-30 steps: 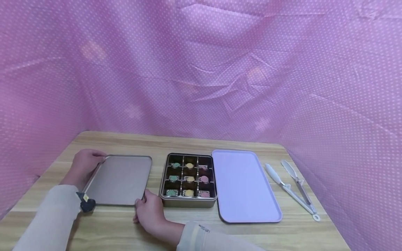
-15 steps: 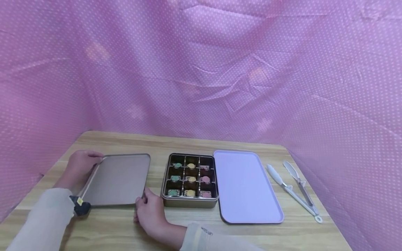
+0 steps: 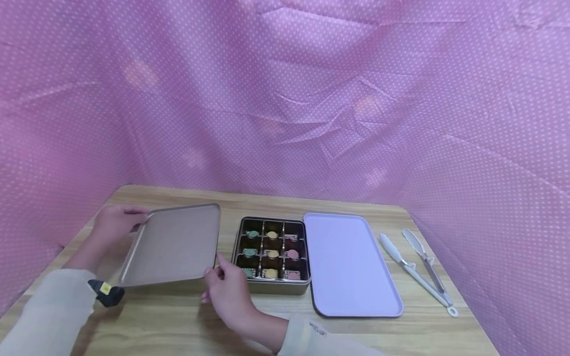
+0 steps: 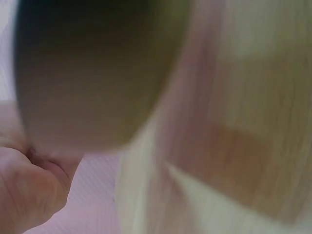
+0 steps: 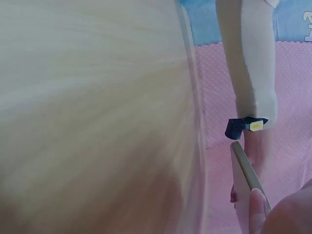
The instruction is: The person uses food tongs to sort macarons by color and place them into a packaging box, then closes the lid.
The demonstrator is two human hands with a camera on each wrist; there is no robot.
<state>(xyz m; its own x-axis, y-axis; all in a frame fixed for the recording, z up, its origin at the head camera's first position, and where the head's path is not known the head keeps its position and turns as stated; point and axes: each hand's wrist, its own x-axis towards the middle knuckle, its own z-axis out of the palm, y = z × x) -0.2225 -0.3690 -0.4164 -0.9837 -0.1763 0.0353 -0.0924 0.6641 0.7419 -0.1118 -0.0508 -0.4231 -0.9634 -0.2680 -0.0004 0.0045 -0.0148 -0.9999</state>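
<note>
A flat bronze-coloured square tin lid [image 3: 175,244] is held up over the left side of the table, slightly tilted. My left hand [image 3: 113,225] grips its far left corner. At its near right corner, my right hand [image 3: 231,294] pinches the edge. In the right wrist view the lid [image 5: 246,178] is seen edge-on, its rim by the right thumb [image 5: 257,212]. The left wrist view has the lid [image 4: 92,97] blurred and close. Beside the right hand stands the matching tin box [image 3: 280,288], its compartments holding small green, yellow and pink pieces.
A lavender rectangular tray [image 3: 354,267] lies against the tin box's right side. Farther right is a pair of spread tongs [image 3: 416,277] with pale handles. Pink dotted cloth [image 3: 285,99] hangs around the wooden table [image 3: 169,321].
Both hands have raised the lid from the table, its right side lifting and shifting slightly right. The right hand has moved up and right, now overlapping the tin box's near left corner in view.
</note>
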